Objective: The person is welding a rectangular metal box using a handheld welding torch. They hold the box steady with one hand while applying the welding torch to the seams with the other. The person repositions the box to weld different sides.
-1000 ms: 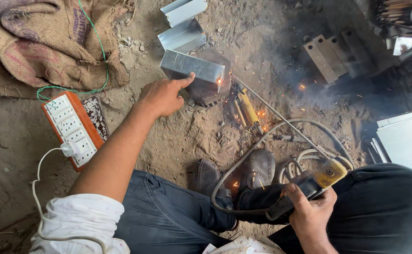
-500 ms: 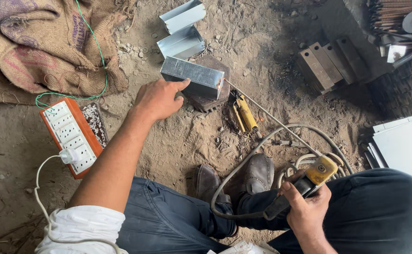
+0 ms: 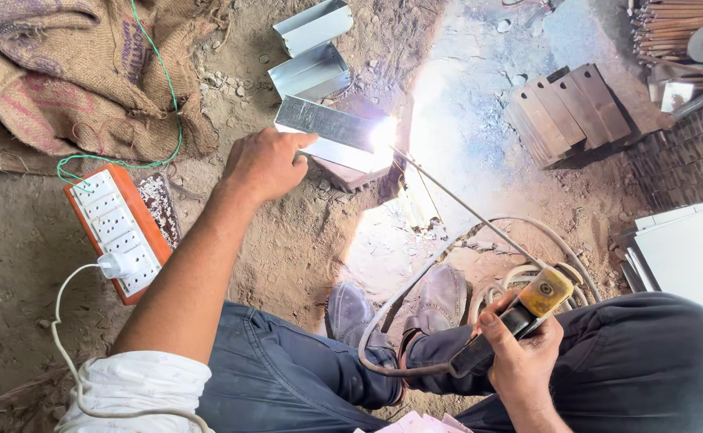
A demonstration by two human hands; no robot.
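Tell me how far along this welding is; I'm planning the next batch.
Looks done: nothing I can confirm; glare hides the seam. In hand: the left hand steadies a folded metal channel on a block while the right hand keeps its grip on the electrode holder, rod tip arcing brightly at the channel's end. Left: two similar channels lie beyond, untouched.

1. Left arm reaches forward, fully stretched, white sleeve rolled up above the elbow.
2. Left hand (image 3: 265, 164) sits palm down, fingers pointing ahead and pressing flat.
3. Right hand (image 3: 520, 353) stays low near the knee, fingers curled tight in a fist grip, thumb on top.
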